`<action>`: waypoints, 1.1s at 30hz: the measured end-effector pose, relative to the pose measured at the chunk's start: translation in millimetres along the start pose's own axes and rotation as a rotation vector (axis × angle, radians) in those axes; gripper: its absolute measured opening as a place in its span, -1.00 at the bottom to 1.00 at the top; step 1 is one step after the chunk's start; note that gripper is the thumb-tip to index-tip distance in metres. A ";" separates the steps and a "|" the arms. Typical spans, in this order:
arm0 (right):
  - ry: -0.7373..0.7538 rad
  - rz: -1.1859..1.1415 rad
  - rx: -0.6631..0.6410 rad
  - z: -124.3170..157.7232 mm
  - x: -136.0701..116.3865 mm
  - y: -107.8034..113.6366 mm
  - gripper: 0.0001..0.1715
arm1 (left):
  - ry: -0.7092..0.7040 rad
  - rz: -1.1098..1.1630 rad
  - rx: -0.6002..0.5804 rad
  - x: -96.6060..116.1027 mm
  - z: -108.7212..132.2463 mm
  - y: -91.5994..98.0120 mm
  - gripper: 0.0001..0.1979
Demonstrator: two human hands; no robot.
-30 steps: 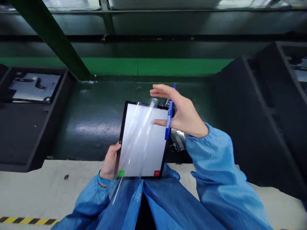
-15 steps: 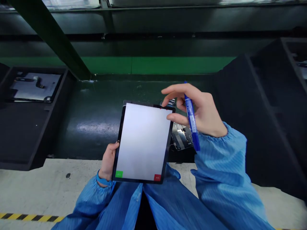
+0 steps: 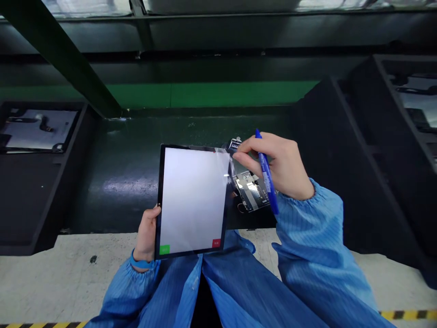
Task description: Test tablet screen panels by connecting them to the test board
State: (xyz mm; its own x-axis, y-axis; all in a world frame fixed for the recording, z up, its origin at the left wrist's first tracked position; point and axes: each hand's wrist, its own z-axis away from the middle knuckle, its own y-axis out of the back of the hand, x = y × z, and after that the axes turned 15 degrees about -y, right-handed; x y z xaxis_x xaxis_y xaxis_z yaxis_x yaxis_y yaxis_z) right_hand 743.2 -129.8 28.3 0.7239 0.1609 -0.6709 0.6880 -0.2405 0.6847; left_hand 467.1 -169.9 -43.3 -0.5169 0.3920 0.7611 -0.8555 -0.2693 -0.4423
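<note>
My left hand (image 3: 147,232) grips the left edge of a tablet-like display panel (image 3: 194,200), thumb on its black border. The screen is lit white, with a green box at bottom left and a red one at bottom right. At its top right corner a clear film (image 3: 222,158) is lifted and wrinkled, running toward my right hand (image 3: 280,161). The thumb and index finger of that hand are pinched together at the film. A blue marker pen (image 3: 266,177) is also tucked between its fingers. Behind the panel's right edge lies a small circuit board (image 3: 251,191), partly covered.
Black trays flank the dark green bench (image 3: 129,168). The left tray (image 3: 30,191) holds a panel (image 3: 39,127) with a flex cable; the right tray (image 3: 362,136) holds similar parts. A small metal counter-like piece (image 3: 234,144) sits near my right fingertips. A green post (image 3: 68,64) slants at left.
My right thumb and index finger have closed from apart into a pinch, and clear film now lifts from the screen's top right corner. The view has shifted slightly, with the panel appearing farther left.
</note>
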 end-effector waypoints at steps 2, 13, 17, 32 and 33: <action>-0.006 -0.225 -0.009 -6.0 -17.6 -2.5 -0.66 | -0.015 -0.044 -0.025 -3.9 0.4 -5.8 -0.79; -0.027 -0.690 -0.320 -27.7 -4.7 -29.1 -0.23 | 0.157 -0.031 -0.155 -10.7 3.7 -4.7 -0.85; 0.006 -0.505 -0.405 -20.9 7.7 -24.3 0.07 | 0.226 0.044 -0.133 -7.5 0.9 0.2 -0.78; -0.352 -0.954 -0.129 -21.4 44.7 -65.3 -0.32 | 0.114 0.143 -0.036 4.6 7.0 -22.0 -0.76; -0.352 -0.952 -0.118 -21.6 45.1 -65.4 -0.33 | 0.059 0.093 0.016 4.9 8.5 -25.5 -0.78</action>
State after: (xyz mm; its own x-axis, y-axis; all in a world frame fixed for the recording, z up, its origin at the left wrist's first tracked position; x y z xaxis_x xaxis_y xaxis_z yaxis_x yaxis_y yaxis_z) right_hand 732.0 -86.2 -40.6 -0.1693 -0.0590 -0.9838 0.9843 -0.0605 -0.1658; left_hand 486.6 -168.7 -24.3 -0.5951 0.4160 0.6876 -0.8036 -0.3202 -0.5017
